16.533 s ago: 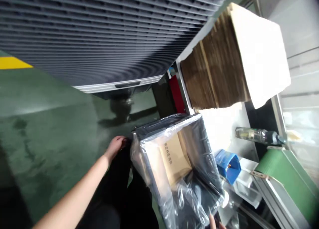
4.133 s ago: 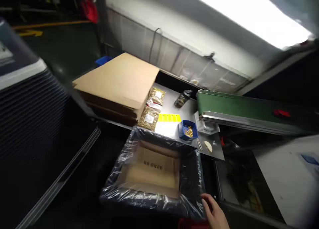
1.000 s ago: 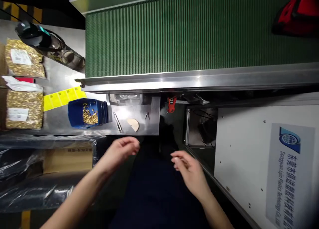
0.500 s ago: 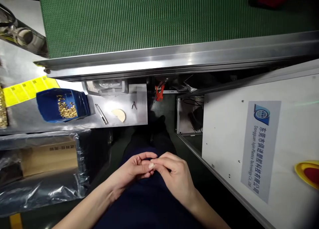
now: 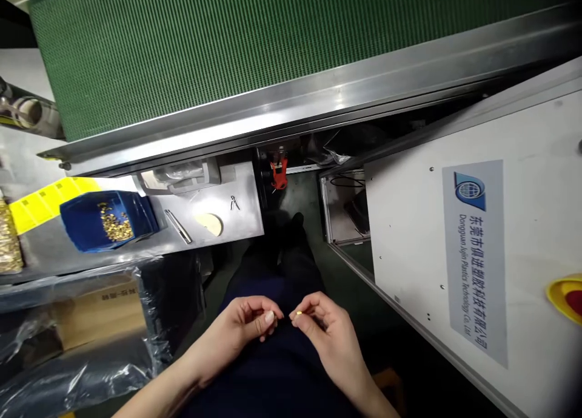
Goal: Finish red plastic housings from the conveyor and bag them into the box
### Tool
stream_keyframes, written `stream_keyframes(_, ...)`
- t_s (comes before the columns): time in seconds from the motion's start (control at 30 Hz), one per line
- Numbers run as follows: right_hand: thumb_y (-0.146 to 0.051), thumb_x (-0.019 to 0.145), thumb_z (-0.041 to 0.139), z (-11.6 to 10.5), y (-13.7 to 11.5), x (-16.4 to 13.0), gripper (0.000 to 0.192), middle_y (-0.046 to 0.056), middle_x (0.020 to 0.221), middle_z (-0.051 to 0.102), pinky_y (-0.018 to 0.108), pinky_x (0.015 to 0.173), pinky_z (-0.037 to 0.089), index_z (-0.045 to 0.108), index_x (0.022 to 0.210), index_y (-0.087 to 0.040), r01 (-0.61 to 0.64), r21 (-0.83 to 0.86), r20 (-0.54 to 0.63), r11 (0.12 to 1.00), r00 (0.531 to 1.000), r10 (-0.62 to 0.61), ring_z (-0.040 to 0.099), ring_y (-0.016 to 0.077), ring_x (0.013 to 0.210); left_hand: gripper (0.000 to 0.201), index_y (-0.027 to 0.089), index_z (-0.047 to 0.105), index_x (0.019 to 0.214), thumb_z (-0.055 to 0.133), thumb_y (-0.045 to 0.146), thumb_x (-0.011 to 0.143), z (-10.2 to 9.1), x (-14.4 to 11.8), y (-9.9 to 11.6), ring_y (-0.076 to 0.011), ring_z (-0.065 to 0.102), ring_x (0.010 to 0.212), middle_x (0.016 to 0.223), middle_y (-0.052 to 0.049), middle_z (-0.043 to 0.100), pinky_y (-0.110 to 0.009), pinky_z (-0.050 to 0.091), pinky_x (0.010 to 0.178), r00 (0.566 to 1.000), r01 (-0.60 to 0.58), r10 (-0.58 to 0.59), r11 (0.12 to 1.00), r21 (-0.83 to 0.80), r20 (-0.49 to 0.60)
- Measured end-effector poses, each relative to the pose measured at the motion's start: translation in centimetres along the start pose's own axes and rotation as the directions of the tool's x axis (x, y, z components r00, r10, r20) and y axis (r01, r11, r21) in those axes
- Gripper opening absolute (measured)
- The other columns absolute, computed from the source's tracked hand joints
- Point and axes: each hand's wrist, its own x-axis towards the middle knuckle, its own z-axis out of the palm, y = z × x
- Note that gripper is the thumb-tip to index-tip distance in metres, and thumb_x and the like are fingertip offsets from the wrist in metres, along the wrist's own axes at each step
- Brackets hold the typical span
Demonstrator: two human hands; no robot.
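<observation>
Half a second ago the hands touched; now the right hand pinches a tiny yellow piece, the left hand curled loosely beside it.

A grey label on the white machine panel carries a blue globe logo, a column of Chinese characters reading 东莞市俱进塑胶科技有限公司, and beside it the English line "Dongguan Jujin Plastics Technology Co., Ltd". The cardboard box in the plastic-lined bin bears a few dark printed characters near its upper edge, too small to read. The yellow label strip shows print too small to read.
</observation>
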Motion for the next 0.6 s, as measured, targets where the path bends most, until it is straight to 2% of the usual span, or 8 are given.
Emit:
stream_keyframes(0.13, -0.040, 0.090, 0.075, -0.8, 0.4, 0.3, 0.023, 0.008, 0.098, 0.078, 0.032, 0.086, 0.057, 0.069, 0.095, -0.019, -0.089, 0.213, 0.081, 0.973, 0.994, 0.074, 0.075, 0.0213, 0.090, 0.035, 0.016, 0.074, 0.089, 0.081, 0.050, 0.082, 0.0, 0.5, -0.2, -0.0099, 0.048, 0.062, 0.069, -0.001, 0.063, -0.023, 0.036, 0.060, 1.000, -0.001, 0.000, 0.998, -0.061, -0.010)
stream_keyframes(0.3, -0.039, 0.085, 0.081, -1.2, 0.3, 0.8, 0.021, 0.000, 0.080, 0.072, 0.024, 0.072, 0.054, 0.074, 0.091, -0.020, -0.023, 0.253, 0.063, 0.967, 0.998, 0.007, 0.067, 0.0136, 0.074, 0.031, 0.016, 0.082, 0.094, 0.090, 0.039, 0.074, 0.6, 0.6, 0.0, -0.0108, 0.054, 0.069, 0.077, -0.004, 0.070, -0.023, 0.043, 0.068, 0.996, 0.019, -0.038, 0.977, -0.212, -0.084)
stream_keyframes(0.4, -0.039, 0.085, 0.082, -1.1, 0.1, 0.8, 0.021, 0.001, 0.084, 0.074, 0.025, 0.074, 0.056, 0.075, 0.094, -0.021, -0.039, 0.312, 0.088, 0.949, 0.996, 0.012, 0.069, 0.0140, 0.077, 0.029, 0.016, 0.083, 0.092, 0.091, 0.037, 0.073, 1.3, 0.2, 0.5, -0.0118, 0.055, 0.072, 0.079, -0.006, 0.072, -0.023, 0.045, 0.070, 0.994, 0.015, -0.037, 0.977, -0.213, -0.102)
stream_keyframes(0.5, -0.039, 0.086, 0.080, -1.1, -0.2, 0.4, 0.020, 0.002, 0.090, 0.076, 0.026, 0.077, 0.057, 0.076, 0.097, -0.022, -0.036, 0.288, 0.107, 0.957, 0.994, 0.005, 0.071, 0.0151, 0.081, 0.031, 0.018, 0.082, 0.099, 0.090, 0.036, 0.074, 1.9, -0.2, 0.8, -0.0115, 0.056, 0.071, 0.079, -0.004, 0.071, -0.024, 0.045, 0.068, 0.997, -0.017, 0.001, 0.976, -0.215, -0.078)
stream_keyframes(0.6, -0.037, 0.088, 0.079, -1.2, -0.5, 0.0, 0.015, 0.001, 0.089, 0.075, 0.025, 0.075, 0.055, 0.076, 0.094, -0.023, 0.033, 0.185, 0.081, 0.982, 0.996, -0.048, 0.069, 0.0141, 0.079, 0.031, 0.019, 0.079, 0.100, 0.090, 0.033, 0.075, 2.3, -0.4, 0.9, -0.0105, 0.056, 0.070, 0.077, -0.002, 0.068, -0.023, 0.044, 0.067, 0.998, -0.052, 0.045, 0.971, -0.233, -0.035)
